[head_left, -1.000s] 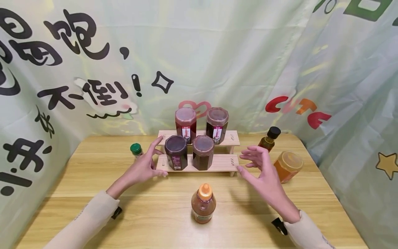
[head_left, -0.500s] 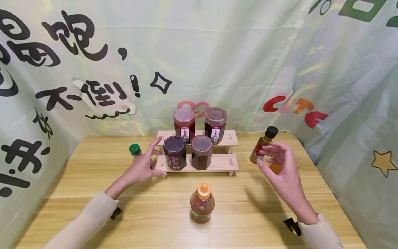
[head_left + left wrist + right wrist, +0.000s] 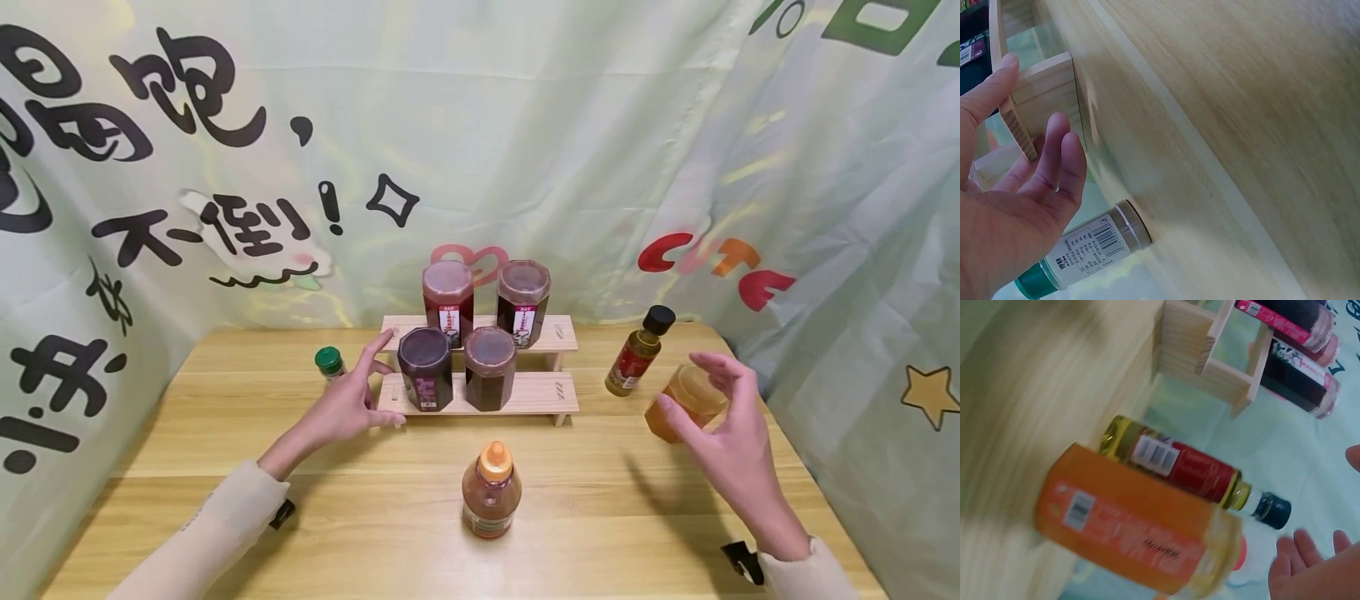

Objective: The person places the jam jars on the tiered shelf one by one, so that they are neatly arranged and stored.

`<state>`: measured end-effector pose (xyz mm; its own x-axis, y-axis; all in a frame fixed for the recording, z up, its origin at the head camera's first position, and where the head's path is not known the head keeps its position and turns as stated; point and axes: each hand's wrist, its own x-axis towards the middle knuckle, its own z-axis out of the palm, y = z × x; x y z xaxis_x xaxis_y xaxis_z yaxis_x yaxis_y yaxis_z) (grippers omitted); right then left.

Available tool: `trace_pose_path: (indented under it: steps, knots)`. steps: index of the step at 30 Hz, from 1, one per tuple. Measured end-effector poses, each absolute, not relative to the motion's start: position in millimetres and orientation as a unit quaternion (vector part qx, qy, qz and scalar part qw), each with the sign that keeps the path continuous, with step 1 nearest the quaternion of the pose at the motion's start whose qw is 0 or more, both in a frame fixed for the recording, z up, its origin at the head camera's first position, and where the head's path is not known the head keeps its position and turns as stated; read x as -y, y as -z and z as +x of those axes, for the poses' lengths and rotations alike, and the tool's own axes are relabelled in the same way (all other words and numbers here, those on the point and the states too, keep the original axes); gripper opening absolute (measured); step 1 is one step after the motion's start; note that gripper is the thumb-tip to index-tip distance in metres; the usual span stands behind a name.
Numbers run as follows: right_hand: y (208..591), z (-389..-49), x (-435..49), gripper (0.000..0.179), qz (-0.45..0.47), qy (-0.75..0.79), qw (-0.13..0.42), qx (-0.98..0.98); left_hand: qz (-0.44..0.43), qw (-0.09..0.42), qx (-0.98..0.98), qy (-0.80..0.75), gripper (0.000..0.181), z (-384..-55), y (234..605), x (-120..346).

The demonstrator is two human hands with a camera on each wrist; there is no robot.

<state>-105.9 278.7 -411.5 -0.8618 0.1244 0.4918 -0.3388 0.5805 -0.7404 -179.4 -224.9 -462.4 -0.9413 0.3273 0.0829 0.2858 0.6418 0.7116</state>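
Observation:
A two-tier wooden rack (image 3: 534, 393) holds several dark jars, among them a dark purple jar (image 3: 425, 367) on the lower tier. My left hand (image 3: 341, 406) grips the rack's left end, thumb at the lower board's front edge and index finger reaching to the upper board. In the left wrist view its fingers (image 3: 1054, 156) curl around the board's end. My right hand (image 3: 731, 433) is raised beside an orange jar (image 3: 684, 404) with a pale lid, thumb and fingers spread with nothing between them. Behind that jar stands an oil bottle (image 3: 632, 360) with a black cap.
A squeeze bottle (image 3: 491, 496) with an orange cap stands on the table (image 3: 375, 517) in front of the rack. A green-capped shaker (image 3: 1088, 250) stands left of the rack, partly behind my left hand. A printed curtain (image 3: 525, 125) hangs behind and at both sides.
My right hand has moved right, from the rack's right end past the oil bottle to the orange jar. My left hand stays at the rack.

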Motion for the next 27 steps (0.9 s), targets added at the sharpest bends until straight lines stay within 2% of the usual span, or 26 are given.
trace_pose_path:
  steps: [6, 11, 27]
  knots:
    - [417.8, -105.8, -292.5, 0.091, 0.023, -0.471, 0.264, 0.841, 0.172, 0.024, -0.905, -0.387, 0.137, -178.9, 462.4, 224.7]
    - [424.1, -109.2, -302.6, 0.097, 0.010, -0.476, 0.251, 0.843, 0.172, 0.023, -0.905, -0.388, 0.138, -179.2, 462.4, 224.7]
    - [455.1, -125.1, -333.3, 0.101, -0.016, -0.507, 0.124, 0.853, 0.173, 0.026, -0.902, -0.394, 0.138, -178.7, 461.9, 223.4]
